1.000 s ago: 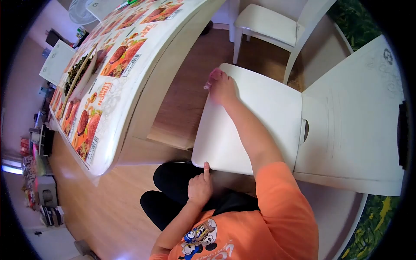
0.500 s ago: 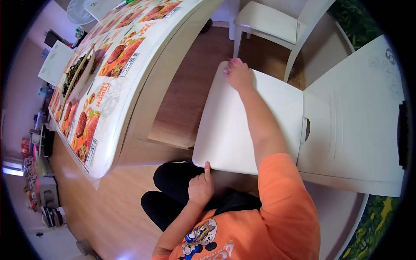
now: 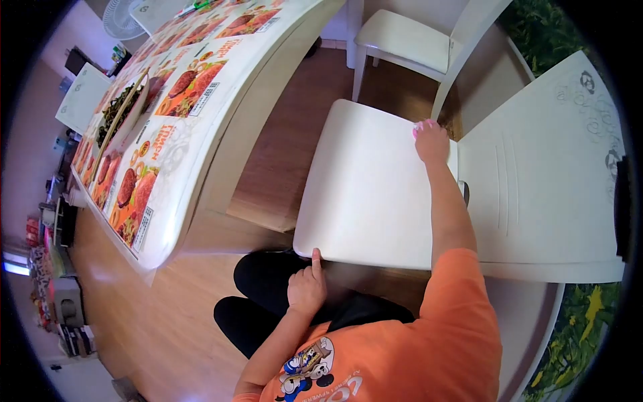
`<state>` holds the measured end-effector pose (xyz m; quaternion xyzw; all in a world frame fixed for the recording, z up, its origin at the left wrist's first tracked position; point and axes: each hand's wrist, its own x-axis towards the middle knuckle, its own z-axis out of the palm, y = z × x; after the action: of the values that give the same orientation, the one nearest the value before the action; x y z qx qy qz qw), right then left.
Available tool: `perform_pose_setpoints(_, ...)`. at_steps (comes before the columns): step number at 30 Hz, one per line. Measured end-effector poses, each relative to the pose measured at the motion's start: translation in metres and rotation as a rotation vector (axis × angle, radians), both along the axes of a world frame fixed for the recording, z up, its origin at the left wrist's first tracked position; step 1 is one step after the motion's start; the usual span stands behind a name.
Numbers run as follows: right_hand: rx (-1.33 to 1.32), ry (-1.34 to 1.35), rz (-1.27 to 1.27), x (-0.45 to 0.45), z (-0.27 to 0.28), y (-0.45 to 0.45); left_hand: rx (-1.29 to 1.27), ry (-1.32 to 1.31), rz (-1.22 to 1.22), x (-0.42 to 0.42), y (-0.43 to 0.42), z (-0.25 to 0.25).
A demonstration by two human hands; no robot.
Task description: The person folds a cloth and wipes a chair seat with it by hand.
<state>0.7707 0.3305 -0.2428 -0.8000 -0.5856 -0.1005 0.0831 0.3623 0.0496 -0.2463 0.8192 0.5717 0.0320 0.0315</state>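
A white chair seat [image 3: 368,187] lies in front of me, with its white backrest [image 3: 536,181] to the right. My right hand [image 3: 433,142] is closed on a small pink cloth [image 3: 420,127], mostly hidden under the fingers. It presses the cloth on the seat's far edge, close to the backrest. My left hand [image 3: 307,288] is at the near edge of the seat, above my legs. One of its fingers is stretched out and touches the seat's front left corner, while the others are loosely curled. I see nothing held in it.
At the left stands a table [image 3: 177,221] under a cover printed with food pictures. On it is a long dish [image 3: 137,110] of dark green food with chopsticks [image 3: 120,120] across it. A second white chair [image 3: 402,40] stands beyond the seat. Shelved items line the far left wall.
My right hand has moved with the pink cloth along the seat's far edge, from the far left corner rightward toward the backrest. My left hand stays at the near edge.
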Motion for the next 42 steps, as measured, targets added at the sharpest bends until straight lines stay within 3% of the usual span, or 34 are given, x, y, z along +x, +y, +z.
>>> perform_pose_setpoints(3, -0.027, -0.019, -0.09, 0.014, 0.003, -0.012, -0.001, -0.005, 0.0, 0.0, 0.0, 0.0)
perform_pose_setpoints(7, 0.172, -0.117, -0.01, 0.049, -0.035, -0.019, -0.034, 0.007, 0.012, 0.0, 0.0, -0.002)
perform_pose_setpoints(11, 0.192, -0.168, 0.003, 0.059, -0.051, -0.027, -0.068, 0.0, 0.018, 0.0, 0.0, 0.001)
perform_pose_setpoints(22, 0.023, -0.161, -0.187, 0.016, -0.021, -0.075, -0.058, -0.011, 0.02, 0.0, 0.001, 0.002)
perform_pose_setpoints(29, 0.1, -0.073, -0.216, -0.012, -0.014, -0.115, -0.06, -0.016, -0.004, -0.001, -0.001, 0.005)
perform_pose_setpoints(32, 0.172, -0.131, -0.132, 0.004, -0.037, -0.108, -0.08, 0.007, 0.015, 0.001, -0.001, 0.006)
perform_pose_setpoints(35, 0.228, -0.098, -0.181, -0.002, -0.025, -0.102, -0.079, 0.021, 0.024, 0.001, -0.001, 0.006)
perform_pose_setpoints(42, 0.099, -0.086, -0.183, 0.011, -0.023, -0.078, -0.103, 0.057, 0.026, 0.004, -0.001, 0.01)
